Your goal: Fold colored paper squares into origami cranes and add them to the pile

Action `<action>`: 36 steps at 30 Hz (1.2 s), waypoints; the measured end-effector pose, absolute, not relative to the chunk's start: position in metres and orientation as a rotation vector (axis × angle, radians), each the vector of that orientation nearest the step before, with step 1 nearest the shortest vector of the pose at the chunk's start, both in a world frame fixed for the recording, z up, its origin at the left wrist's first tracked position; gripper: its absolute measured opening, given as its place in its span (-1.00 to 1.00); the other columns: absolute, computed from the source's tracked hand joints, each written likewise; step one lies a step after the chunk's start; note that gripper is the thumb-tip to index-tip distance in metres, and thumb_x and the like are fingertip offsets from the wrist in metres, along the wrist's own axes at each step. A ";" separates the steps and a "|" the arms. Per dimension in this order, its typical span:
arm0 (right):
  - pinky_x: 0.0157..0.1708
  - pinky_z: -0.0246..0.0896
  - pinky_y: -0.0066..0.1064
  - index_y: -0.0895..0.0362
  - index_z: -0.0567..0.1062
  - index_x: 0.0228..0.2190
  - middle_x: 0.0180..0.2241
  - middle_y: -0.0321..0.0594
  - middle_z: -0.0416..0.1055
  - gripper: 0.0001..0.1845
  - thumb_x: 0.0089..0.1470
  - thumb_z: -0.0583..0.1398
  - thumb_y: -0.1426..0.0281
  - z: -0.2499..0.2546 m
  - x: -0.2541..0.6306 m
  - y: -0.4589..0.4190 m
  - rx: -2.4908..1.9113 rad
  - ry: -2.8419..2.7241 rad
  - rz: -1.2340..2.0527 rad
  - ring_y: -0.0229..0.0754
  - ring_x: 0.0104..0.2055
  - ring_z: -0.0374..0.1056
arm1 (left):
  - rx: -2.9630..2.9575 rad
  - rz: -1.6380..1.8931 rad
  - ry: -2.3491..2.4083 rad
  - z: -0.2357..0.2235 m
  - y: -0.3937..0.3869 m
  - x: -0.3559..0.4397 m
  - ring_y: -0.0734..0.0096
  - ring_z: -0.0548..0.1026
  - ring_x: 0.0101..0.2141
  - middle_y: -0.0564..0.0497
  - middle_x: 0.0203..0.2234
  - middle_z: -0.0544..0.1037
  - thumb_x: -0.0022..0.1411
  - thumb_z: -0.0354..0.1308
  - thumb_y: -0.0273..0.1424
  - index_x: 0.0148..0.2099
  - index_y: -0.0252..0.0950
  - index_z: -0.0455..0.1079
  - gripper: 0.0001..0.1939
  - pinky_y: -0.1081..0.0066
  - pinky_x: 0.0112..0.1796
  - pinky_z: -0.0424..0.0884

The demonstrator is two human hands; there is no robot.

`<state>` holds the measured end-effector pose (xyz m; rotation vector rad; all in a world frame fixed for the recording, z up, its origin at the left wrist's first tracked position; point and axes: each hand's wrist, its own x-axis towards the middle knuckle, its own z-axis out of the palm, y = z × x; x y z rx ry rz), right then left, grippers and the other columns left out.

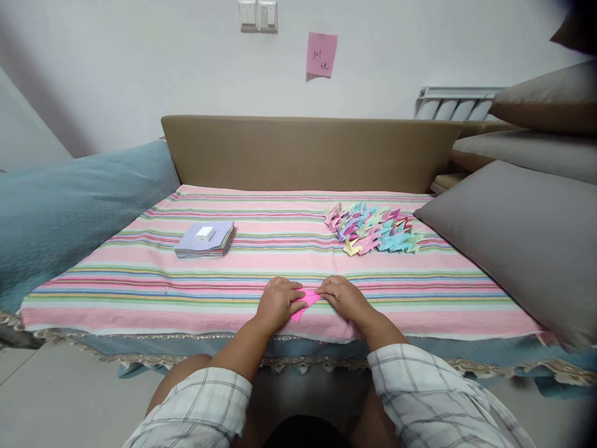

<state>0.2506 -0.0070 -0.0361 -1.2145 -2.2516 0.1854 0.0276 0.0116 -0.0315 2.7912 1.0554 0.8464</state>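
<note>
A bright pink piece of folded paper lies on the striped cloth near its front edge. My left hand rests over the paper's left part, its fingers pressing on it and hiding some of it. At the right corner, my right hand pinches the paper between thumb and fingers. A pointed end of the paper shows below my left fingers. Beyond my right hand sits a cluster of folded paper cranes in pink, blue, yellow, purple and green.
A stack of coloured paper sheets stands at left with a small white box on top. Grey cushions are piled at right, a blue-covered armrest is at left, and a brown backrest runs behind.
</note>
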 end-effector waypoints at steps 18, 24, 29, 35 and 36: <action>-0.18 0.15 -0.37 0.06 0.56 -0.39 -0.30 -0.24 0.46 -0.76 0.05 0.10 0.51 -0.027 0.256 -0.014 -1.541 -2.131 0.317 -0.15 -0.19 0.26 | 2.822 0.838 1.061 -0.032 0.011 0.027 0.27 0.44 -0.22 0.00 -0.20 0.57 0.12 0.17 -0.16 -0.22 -0.15 0.53 -0.75 0.22 -0.16 0.28; -0.13 0.18 -0.35 0.11 0.53 -0.32 -0.27 -0.19 0.45 -0.67 -0.01 0.04 0.62 -0.019 0.257 -0.017 -1.536 -1.918 0.377 -0.17 -0.16 0.31 | 2.791 0.830 1.071 -0.033 0.012 0.026 0.25 0.43 -0.20 0.02 -0.19 0.57 0.10 0.19 -0.17 -0.23 -0.16 0.53 -0.75 0.22 -0.15 0.28; -0.10 0.19 -0.31 0.09 0.56 -0.32 -0.27 -0.18 0.42 -0.81 -0.03 0.19 0.46 -0.024 0.249 -0.017 -1.382 -1.993 0.495 -0.15 -0.15 0.30 | 2.769 0.837 1.076 -0.031 0.011 0.027 0.26 0.44 -0.22 0.00 -0.20 0.57 0.08 0.21 -0.19 -0.22 -0.16 0.53 -0.76 0.22 -0.15 0.28; -0.13 0.18 -0.29 0.04 0.59 -0.35 -0.30 -0.20 0.41 -0.85 -0.03 0.24 0.37 -0.036 0.249 -0.012 -1.361 -2.029 0.455 -0.15 -0.18 0.30 | 2.741 0.808 1.093 -0.029 0.009 0.028 0.26 0.43 -0.21 -0.01 -0.19 0.57 0.07 0.22 -0.19 -0.21 -0.17 0.52 -0.75 0.21 -0.14 0.29; -0.13 0.18 -0.29 0.04 0.59 -0.36 -0.30 -0.20 0.41 -0.86 -0.03 0.24 0.37 -0.036 0.249 -0.011 -1.350 -2.038 0.450 -0.15 -0.19 0.30 | 2.735 0.812 1.094 -0.028 0.009 0.028 0.26 0.44 -0.21 -0.01 -0.19 0.57 0.07 0.22 -0.19 -0.21 -0.17 0.52 -0.75 0.21 -0.14 0.29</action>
